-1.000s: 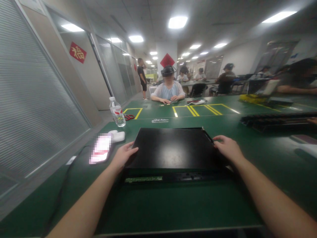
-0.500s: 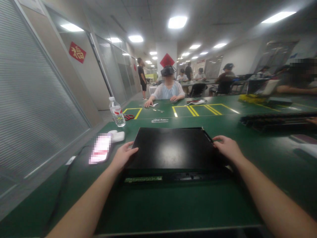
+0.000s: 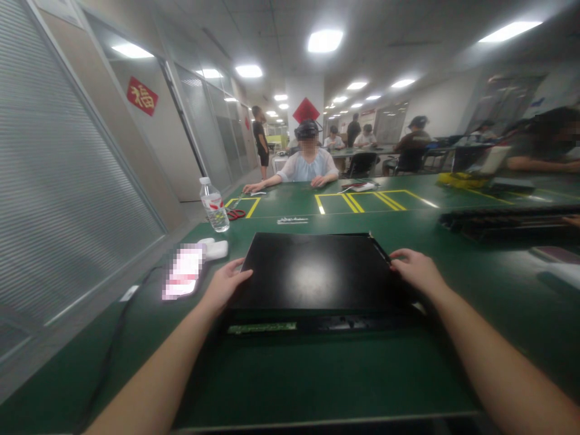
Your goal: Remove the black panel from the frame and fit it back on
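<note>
A black, flat, rectangular panel (image 3: 308,272) with a glossy reflection lies in front of me over the table. My left hand (image 3: 226,281) grips its left edge, thumb on the top face and fingers beneath or behind the side. At the opposite edge, my right hand (image 3: 414,269) closes its fingers on the right side near the far corner; its fingertips are partly hidden. Below the panel's near edge shows a dark strip with a green circuit board (image 3: 261,328). What supports the panel underneath is hidden.
On the green table (image 3: 326,374) a phone (image 3: 185,272), a white case (image 3: 216,249), a water bottle (image 3: 214,205) and red-handled scissors (image 3: 236,214) stand left. Small white pieces (image 3: 292,221) lie beyond the panel. A dark long object (image 3: 502,223) is at right. A co-worker (image 3: 308,163) sits opposite.
My hands and the panel have stayed in place. Across the table, the co-worker's hand at picture left has moved further left, towards the scissors. A standing person in the background has shifted right.
</note>
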Motion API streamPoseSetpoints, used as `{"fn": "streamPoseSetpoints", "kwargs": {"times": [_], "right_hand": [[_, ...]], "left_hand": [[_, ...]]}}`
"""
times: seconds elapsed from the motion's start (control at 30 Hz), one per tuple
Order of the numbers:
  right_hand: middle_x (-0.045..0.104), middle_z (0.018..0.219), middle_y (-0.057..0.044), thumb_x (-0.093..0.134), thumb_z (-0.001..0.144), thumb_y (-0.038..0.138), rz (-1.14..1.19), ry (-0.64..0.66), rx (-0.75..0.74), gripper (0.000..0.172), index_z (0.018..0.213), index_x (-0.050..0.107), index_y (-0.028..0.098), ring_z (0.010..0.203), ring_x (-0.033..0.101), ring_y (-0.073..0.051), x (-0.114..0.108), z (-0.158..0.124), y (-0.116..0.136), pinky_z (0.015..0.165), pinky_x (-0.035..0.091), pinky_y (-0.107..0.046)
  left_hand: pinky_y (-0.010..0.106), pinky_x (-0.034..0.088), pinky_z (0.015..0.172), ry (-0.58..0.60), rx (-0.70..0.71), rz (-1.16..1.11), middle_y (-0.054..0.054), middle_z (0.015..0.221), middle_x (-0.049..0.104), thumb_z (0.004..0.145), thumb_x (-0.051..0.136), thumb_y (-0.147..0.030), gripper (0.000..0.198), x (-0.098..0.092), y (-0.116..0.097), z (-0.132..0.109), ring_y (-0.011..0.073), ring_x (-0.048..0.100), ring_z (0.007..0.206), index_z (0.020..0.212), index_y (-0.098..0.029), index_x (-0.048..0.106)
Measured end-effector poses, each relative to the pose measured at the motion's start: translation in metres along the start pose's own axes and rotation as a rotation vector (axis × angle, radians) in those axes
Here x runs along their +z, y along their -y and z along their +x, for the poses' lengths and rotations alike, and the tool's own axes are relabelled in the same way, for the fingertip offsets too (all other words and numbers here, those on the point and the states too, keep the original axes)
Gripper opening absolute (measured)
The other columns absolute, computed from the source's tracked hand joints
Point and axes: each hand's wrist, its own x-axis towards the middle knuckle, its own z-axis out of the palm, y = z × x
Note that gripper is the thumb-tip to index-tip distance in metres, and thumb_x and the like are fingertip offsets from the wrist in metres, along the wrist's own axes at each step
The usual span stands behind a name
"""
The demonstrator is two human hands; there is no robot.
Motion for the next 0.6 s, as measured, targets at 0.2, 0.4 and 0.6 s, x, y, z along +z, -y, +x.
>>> {"fn": "streamPoseSetpoints", "kwargs": {"times": [0.2, 0.4, 0.6], "right_hand": [[0.076, 0.083, -0.005, 0.058, 0.083, 0.026, -0.082, -0.016, -0.031, 0.027, 0.102, 0.076, 0.021, 0.078, 0.067, -0.022, -0.0018, -0.0034, 0.0051, 0.067, 0.045, -0.03], [0.074, 0.08, -0.005, 0.06, 0.082, 0.026, -0.115, -0.012, -0.033, 0.026, 0.101, 0.077, 0.021, 0.077, 0.066, -0.021, -0.0011, -0.0013, 0.003, 0.067, 0.044, -0.029], [0.074, 0.079, -0.005, 0.06, 0.081, 0.027, -0.106, -0.023, -0.044, 0.026, 0.099, 0.078, 0.021, 0.077, 0.066, -0.021, -0.0007, -0.0003, 0.0011, 0.067, 0.044, -0.029]], "left_hand": [[0.026, 0.061, 0.059, 0.005, 0.002, 0.021, 0.012, 0.084, 0.081, 0.085, 0.067, 0.001, 0.054, -0.0006, 0.0002, 0.0003, 0.0193, 0.076, 0.061, 0.137, -0.006, 0.056], [0.026, 0.061, 0.06, 0.013, 0.004, 0.018, 0.013, 0.091, 0.081, 0.085, 0.067, 0.0, 0.053, 0.001, -0.0033, -0.004, 0.0194, 0.076, 0.064, 0.136, -0.008, 0.059], [0.026, 0.062, 0.064, -0.009, -0.014, -0.044, 0.014, 0.1, 0.081, 0.082, 0.071, -0.003, 0.048, -0.0005, -0.0058, -0.0043, 0.0218, 0.078, 0.077, 0.129, -0.01, 0.067]]}}
